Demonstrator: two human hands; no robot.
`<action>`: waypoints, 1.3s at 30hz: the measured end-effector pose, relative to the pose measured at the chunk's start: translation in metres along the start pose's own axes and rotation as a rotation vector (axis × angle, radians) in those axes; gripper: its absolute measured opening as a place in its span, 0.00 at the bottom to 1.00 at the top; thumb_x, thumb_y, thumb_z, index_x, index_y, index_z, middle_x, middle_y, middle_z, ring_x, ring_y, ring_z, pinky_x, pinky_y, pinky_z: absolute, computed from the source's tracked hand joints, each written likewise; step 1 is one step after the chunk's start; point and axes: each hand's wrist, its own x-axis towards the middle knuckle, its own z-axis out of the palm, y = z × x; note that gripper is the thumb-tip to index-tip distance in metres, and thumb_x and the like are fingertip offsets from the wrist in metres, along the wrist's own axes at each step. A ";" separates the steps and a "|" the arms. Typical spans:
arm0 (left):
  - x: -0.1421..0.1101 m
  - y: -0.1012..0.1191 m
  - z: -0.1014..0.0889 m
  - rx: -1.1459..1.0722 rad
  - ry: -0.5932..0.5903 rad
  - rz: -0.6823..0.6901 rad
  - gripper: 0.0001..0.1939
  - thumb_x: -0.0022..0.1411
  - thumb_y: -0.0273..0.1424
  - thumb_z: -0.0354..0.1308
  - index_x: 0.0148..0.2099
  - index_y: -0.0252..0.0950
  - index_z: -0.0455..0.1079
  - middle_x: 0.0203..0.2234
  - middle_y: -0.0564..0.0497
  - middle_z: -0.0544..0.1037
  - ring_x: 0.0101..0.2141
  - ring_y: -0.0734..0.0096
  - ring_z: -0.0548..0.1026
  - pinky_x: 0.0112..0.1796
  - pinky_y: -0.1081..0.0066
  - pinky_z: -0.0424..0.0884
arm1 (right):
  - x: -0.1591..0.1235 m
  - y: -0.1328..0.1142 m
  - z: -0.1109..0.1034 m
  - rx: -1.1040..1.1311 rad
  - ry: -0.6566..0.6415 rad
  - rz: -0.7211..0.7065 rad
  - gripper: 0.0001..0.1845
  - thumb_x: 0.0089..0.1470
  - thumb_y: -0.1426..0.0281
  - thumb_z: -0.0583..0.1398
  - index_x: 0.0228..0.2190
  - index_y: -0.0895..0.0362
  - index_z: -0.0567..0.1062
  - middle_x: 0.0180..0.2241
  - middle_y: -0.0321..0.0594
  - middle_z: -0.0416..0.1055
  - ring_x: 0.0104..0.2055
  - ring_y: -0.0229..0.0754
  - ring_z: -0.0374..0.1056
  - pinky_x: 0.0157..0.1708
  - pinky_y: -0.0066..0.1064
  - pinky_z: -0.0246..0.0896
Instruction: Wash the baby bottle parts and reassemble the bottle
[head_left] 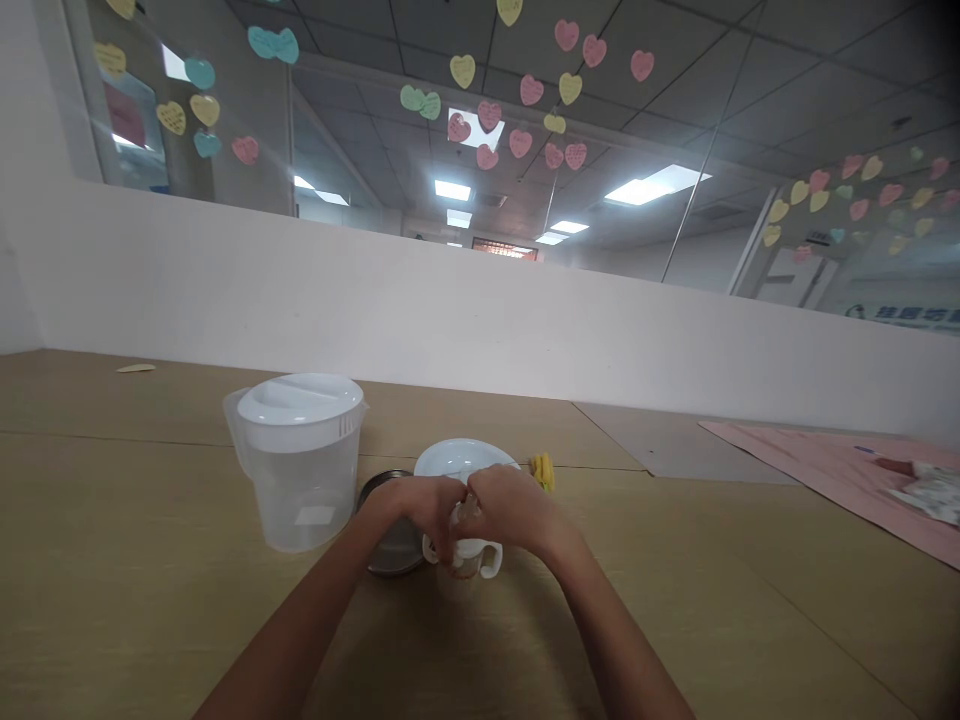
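White-handled cup held close above or on the tan surface, gripped from both sides by closed hands: left hand, right hand. Nearby: clear plastic pitcher with white lid, left; dark metal disc, partly under left hand; white plate behind hands; yellow cloth; pink mat, far right.

Office with paper hearts on glass
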 end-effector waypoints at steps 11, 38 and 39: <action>0.002 -0.006 0.002 -0.057 0.024 -0.017 0.17 0.30 0.34 0.65 0.28 0.33 0.71 0.25 0.54 0.74 0.25 0.71 0.70 0.21 0.77 0.61 | 0.002 0.008 -0.005 0.039 -0.096 -0.127 0.14 0.42 0.63 0.61 0.30 0.60 0.75 0.29 0.42 0.72 0.30 0.40 0.66 0.23 0.26 0.48; 0.007 -0.014 0.004 -0.150 -0.014 0.098 0.29 0.30 0.33 0.67 0.40 0.36 0.68 0.35 0.53 0.74 0.36 0.63 0.71 0.33 0.71 0.67 | -0.009 0.036 -0.011 0.445 0.166 -0.356 0.14 0.47 0.80 0.53 0.30 0.55 0.75 0.34 0.36 0.71 0.37 0.36 0.65 0.36 0.26 0.57; 0.005 -0.013 0.004 -0.148 -0.028 0.105 0.28 0.31 0.33 0.67 0.39 0.36 0.68 0.35 0.53 0.74 0.36 0.63 0.71 0.33 0.71 0.67 | -0.011 0.037 -0.014 0.470 0.190 -0.348 0.13 0.47 0.79 0.53 0.31 0.55 0.75 0.35 0.36 0.72 0.37 0.36 0.65 0.36 0.27 0.57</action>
